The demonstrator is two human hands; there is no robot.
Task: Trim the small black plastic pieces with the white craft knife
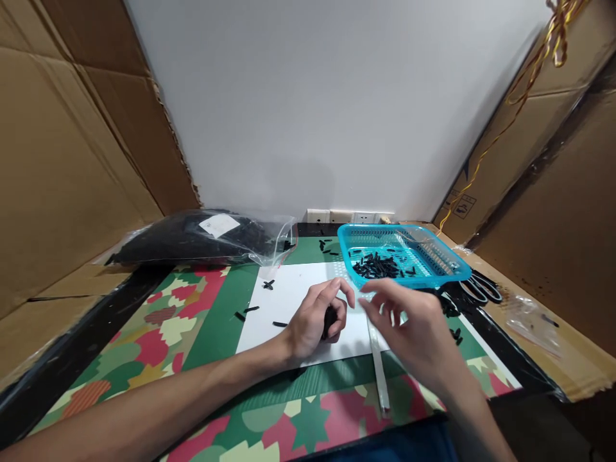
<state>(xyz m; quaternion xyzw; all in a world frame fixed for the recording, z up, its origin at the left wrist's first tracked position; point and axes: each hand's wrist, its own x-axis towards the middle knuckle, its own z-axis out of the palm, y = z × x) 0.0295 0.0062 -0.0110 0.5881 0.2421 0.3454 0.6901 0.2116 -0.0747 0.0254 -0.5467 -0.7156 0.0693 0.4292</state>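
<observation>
My left hand (312,324) is above the white sheet (260,340), its fingers curled around small black strips (330,321) that show in the palm. My right hand (418,327) hovers just to the right, fingers bent, with a gap between thumb and index fingertip and nothing visible between them. Beneath it a narrow pale strip (379,375), like a ruler, runs toward the table's front edge. Beyond both hands stands a blue plastic basket (409,282) with a heap of short black pieces (378,265) in it.
A clear bag full of black material (192,240) lies at the back left. Loose black pieces (268,284) are scattered on the sheet and green mat. Scissors (476,287) and a small plastic bag (534,324) lie at right. Cardboard walls (72,128) flank the table.
</observation>
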